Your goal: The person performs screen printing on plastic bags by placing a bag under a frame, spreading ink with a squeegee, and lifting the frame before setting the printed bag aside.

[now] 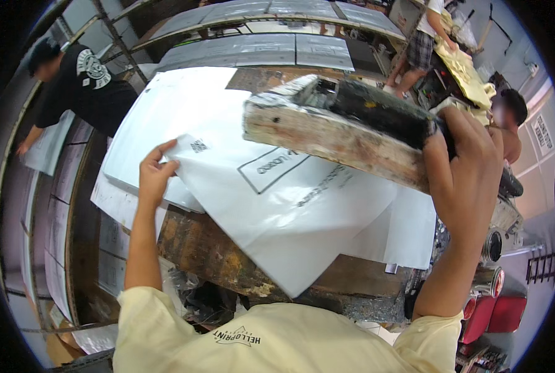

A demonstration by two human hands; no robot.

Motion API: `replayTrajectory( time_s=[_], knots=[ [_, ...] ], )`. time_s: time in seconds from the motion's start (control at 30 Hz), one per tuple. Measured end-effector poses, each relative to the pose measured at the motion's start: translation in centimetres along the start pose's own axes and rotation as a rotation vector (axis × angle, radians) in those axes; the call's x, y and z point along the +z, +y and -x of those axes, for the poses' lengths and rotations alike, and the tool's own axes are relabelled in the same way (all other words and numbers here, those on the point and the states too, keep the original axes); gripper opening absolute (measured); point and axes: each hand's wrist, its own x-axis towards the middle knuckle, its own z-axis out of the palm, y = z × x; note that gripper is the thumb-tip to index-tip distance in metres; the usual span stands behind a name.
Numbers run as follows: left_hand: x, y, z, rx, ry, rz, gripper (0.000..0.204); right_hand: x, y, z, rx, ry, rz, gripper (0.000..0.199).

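My right hand (464,155) grips the end of a worn wooden squeegee (333,133) with a black ink-covered edge, held raised above the work table. My left hand (155,171) pinches the upper left corner of a white plastic sheet (283,211) printed with dark marks. That sheet lies tilted over a stack of white sheets (165,118) on the stained wooden table (209,248). The squeegee hides part of the printed sheet.
A person in a black shirt (84,81) bends over racks of grey sheets on the left. Long tables with grey printed sheets (259,50) run across the back. Two more people (426,37) stand at the upper right. Red stools (495,311) sit at lower right.
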Motion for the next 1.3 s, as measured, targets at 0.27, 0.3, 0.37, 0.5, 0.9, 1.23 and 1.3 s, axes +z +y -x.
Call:
replayTrajectory(
  time_s=[0.27,0.3,0.37,0.5,0.9,1.23,1.3],
  knots=[
    [-12.7,-5.2,-11.8,-0.09,-0.052,-0.345,0.061,0.0,-1.0,1.2,-0.017,0.011,0.039,0.025],
    [-13.5,-5.5,-13.1,-0.106,-0.054,-0.492,0.062,-0.2,-1.0,1.2,-0.016,0.023,0.057,0.025],
    [-12.6,-4.9,-14.6,0.112,0.291,-1.054,0.063,-0.4,-0.9,1.5,-0.016,-0.009,0.029,0.027],
    [-3.4,3.3,-9.4,0.54,0.232,-0.864,0.083,0.1,-1.1,2.0,0.032,0.013,-0.018,0.034],
    [16.5,1.6,18.2,0.179,-0.217,-0.409,0.104,6.7,-2.5,20.0,0.02,-0.707,-0.265,0.031],
    [17.4,-2.2,18.4,0.306,-0.171,-0.707,0.102,15.5,0.1,20.5,-0.02,-0.549,-0.26,0.048],
    [17.2,-2.3,18.2,0.299,-0.166,-0.681,0.103,19.3,2.1,17.9,-0.026,-0.509,-0.229,0.044]
  ],
)
